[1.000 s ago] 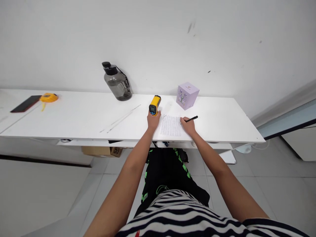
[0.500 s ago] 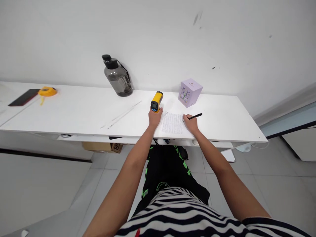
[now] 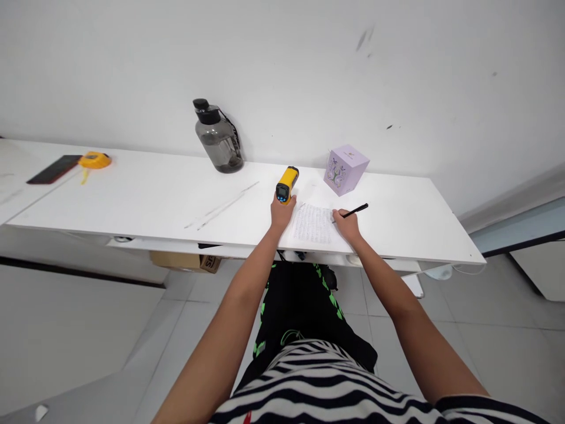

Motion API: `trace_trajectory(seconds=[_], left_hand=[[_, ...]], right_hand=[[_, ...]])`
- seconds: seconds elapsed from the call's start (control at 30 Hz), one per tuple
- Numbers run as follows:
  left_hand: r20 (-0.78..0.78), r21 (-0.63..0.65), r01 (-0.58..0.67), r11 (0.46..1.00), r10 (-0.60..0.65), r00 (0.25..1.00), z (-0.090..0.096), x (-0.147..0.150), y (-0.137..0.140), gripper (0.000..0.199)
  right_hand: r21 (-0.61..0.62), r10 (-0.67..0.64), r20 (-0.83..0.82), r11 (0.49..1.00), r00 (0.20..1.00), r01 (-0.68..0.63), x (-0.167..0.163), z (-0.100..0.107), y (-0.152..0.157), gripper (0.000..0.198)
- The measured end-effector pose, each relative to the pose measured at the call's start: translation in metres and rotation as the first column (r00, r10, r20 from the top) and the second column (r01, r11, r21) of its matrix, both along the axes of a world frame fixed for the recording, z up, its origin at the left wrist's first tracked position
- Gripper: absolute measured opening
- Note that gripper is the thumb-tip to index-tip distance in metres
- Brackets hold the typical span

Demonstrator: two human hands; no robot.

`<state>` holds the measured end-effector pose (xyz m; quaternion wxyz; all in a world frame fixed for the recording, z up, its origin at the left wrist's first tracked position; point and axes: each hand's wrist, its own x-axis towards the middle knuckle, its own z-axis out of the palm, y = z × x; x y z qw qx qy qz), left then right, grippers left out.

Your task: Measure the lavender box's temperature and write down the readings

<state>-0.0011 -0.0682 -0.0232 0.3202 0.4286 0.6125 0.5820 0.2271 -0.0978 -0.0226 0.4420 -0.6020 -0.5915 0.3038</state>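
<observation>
My left hand (image 3: 282, 213) is wrapped round a yellow and black infrared thermometer (image 3: 286, 184), its small screen and blue buttons facing me. In my right hand (image 3: 347, 224) is a black pen (image 3: 355, 210), its tip low at the right edge of a sheet of paper (image 3: 312, 223). Dense handwriting covers the sheet, which lies between my two hands near the table's front edge. Behind my right hand stands a lilac box (image 3: 346, 169) with a floral print. The fingers under the thermometer are partly hidden.
The long white table (image 3: 145, 197) runs along the wall. A grey water bottle (image 3: 219, 138) stands at the back. Far left lie a yellow tape measure (image 3: 95, 159) and a flat dark object (image 3: 55, 169). A cardboard box (image 3: 180, 260) sits below the tabletop.
The view has shifted slightly, so the table's things appear a little further right. Both hands keep their holds on the thermometer and the pen.
</observation>
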Motion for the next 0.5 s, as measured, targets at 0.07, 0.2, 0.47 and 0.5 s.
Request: trace_trajectory(seconds=[0.07, 0.2, 0.47, 0.5], left_hand=[[0.002, 0.011, -0.002, 1.000, 0.002, 1.000, -0.0009, 0.0001, 0.0004, 0.042], [-0.003, 0.028, -0.003, 1.000, 0.003, 1.000, -0.0004, 0.0005, -0.0004, 0.040], [-0.004, 0.043, 0.002, 0.999, -0.002, 1.000, 0.0007, 0.0003, -0.0011, 0.038], [0.000, 0.045, 0.007, 0.999, -0.007, 1.000, 0.0004, 0.0004, -0.0009, 0.038]], right_hand=[[0.010, 0.000, 0.002, 1.000, 1.000, 0.000, -0.0003, 0.0005, -0.0001, 0.041], [0.035, -0.009, 0.001, 0.999, 1.000, 0.009, -0.0009, 0.0017, -0.0014, 0.041], [0.055, -0.038, 0.027, 0.998, 0.999, 0.036, -0.0005, -0.0019, 0.0003, 0.040], [0.054, -0.042, 0.030, 0.998, 0.999, 0.040, -0.0004, -0.0023, 0.0008, 0.040]])
